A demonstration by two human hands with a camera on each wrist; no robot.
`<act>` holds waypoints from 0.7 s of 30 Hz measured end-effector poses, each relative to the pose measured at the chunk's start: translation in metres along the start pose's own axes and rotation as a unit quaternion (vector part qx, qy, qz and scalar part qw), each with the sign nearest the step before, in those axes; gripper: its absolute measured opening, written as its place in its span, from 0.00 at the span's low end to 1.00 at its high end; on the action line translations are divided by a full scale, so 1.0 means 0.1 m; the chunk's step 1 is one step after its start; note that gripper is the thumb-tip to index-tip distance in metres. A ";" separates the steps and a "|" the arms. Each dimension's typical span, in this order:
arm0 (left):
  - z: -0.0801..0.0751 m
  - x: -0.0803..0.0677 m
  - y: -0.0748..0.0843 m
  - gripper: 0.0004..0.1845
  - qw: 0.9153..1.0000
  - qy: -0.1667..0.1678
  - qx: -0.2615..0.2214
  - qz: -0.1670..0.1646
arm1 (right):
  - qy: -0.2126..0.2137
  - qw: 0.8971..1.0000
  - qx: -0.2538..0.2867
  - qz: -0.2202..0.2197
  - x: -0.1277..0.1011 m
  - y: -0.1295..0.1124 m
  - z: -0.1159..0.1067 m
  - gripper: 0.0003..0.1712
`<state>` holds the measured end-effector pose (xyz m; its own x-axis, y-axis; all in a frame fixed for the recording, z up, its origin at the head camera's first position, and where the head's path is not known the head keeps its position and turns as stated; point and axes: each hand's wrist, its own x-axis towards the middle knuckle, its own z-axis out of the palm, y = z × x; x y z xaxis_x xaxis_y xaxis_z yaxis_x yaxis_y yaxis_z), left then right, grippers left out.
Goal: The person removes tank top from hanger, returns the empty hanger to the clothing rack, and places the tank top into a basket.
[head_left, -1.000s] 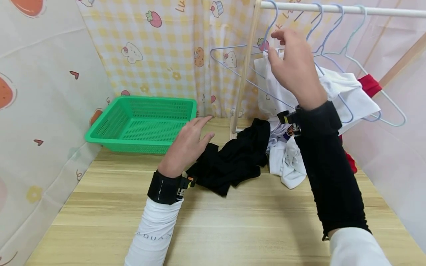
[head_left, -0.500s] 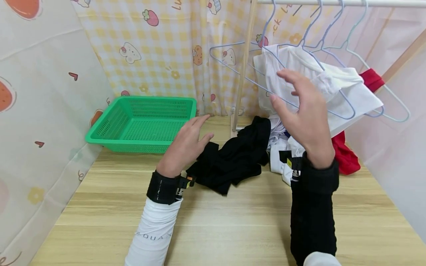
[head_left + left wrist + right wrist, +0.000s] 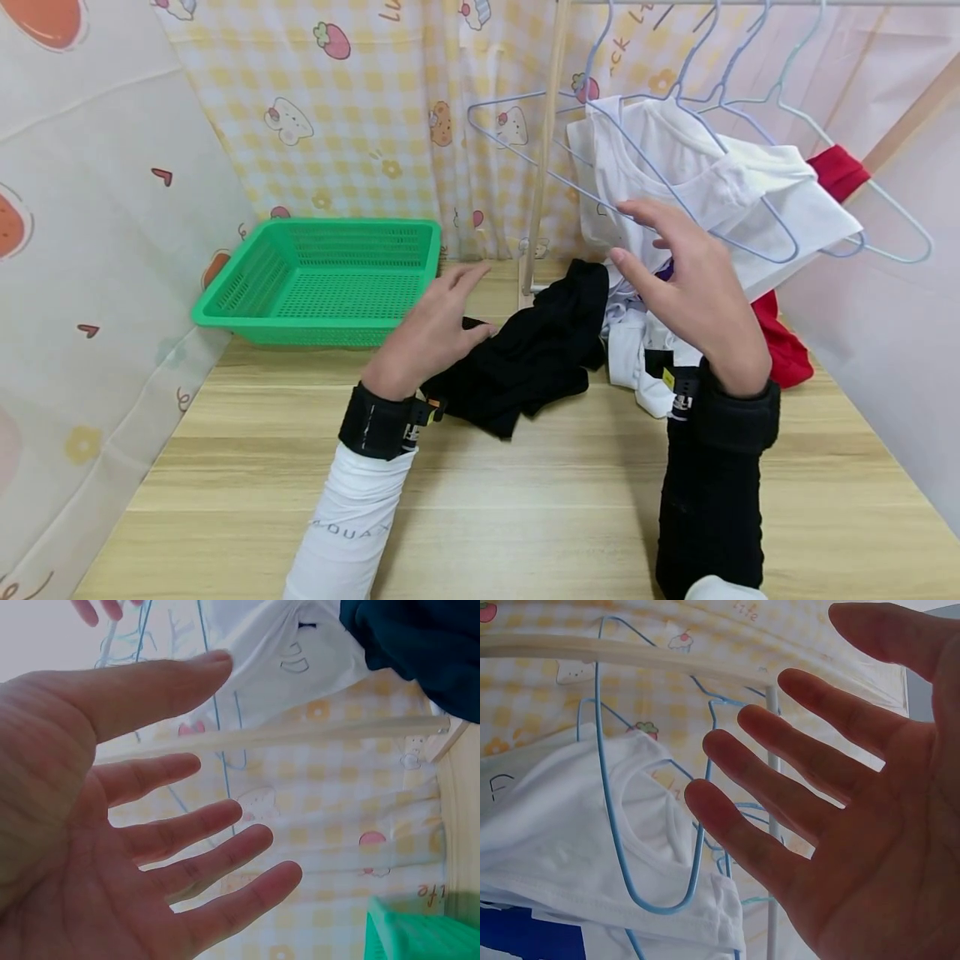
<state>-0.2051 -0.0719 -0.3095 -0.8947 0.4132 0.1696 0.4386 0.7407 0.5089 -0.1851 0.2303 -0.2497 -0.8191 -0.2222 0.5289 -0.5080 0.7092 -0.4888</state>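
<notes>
We are finding room between our hands, but past them the wooden post and the blue hanger are standing in our way.

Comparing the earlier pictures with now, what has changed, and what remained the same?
The right hand has come down from beside the blue hook to in front of the white shirt; it holds nothing. The left hand has barely moved and holds nothing. The white shirt, green basket and black cloth stay as they were.
</notes>
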 end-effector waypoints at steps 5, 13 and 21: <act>0.22 0.10 0.07 0.55 0.998 -0.028 0.030 0.038 | -0.009 1.000 0.000 0.019 -0.03 0.02 -0.05 0.30; 0.67 0.48 0.15 0.72 0.956 -0.122 0.205 0.173 | -0.001 1.000 -0.003 0.030 -0.08 0.05 -0.09 0.30; 0.87 0.90 0.15 0.76 0.884 -0.212 0.358 0.213 | -0.014 1.000 0.002 0.027 -0.06 0.07 -0.11 0.30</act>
<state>-0.2714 0.0229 -0.3601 -0.5901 0.7840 -0.1926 0.8049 0.5530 -0.2153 -0.1808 0.2440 -0.2482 -0.8522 -0.2019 0.4827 -0.4639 0.7183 -0.5185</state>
